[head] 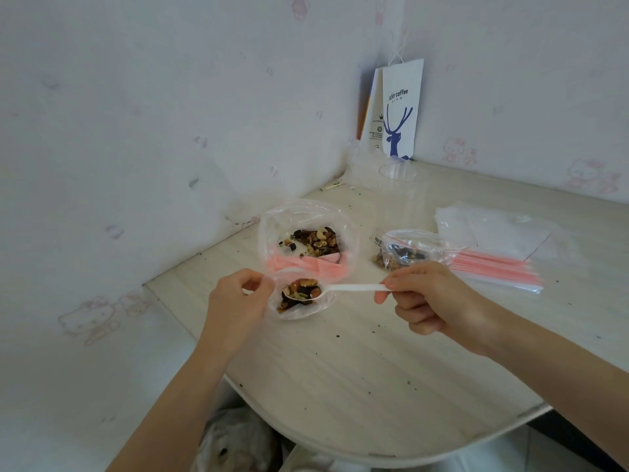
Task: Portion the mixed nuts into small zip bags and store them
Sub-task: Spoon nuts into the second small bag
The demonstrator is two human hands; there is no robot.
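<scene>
- Table [374, 369]: pale wood grain, curved front edge, scattered dark crumbs; its left and back edges meet the walls.
- Large bag [272, 229]: clear plastic with a pink band, mouth open, near the table's left edge; the mixed nuts [316, 241] lie inside.
- Small zip bag [306, 310]: clear, partly filled, in front of the large bag; the left hand [235, 301] pinches its rim between thumb and fingers and holds the mouth open.
- Spoon [354, 287]: white plastic, bowl heaped with nuts and sitting at the small bag's mouth; the right hand [432, 298] pinches the handle's end.
- Filled bag [405, 250]: a small zip bag of nuts, right of the large bag.
- Stack of empty zip bags [493, 253]: pink-striped, toward the right edge.
- Clear cup [398, 175]: near the back corner.
- Paper bag [403, 107]: white with a blue deer, upright in the back corner.
</scene>
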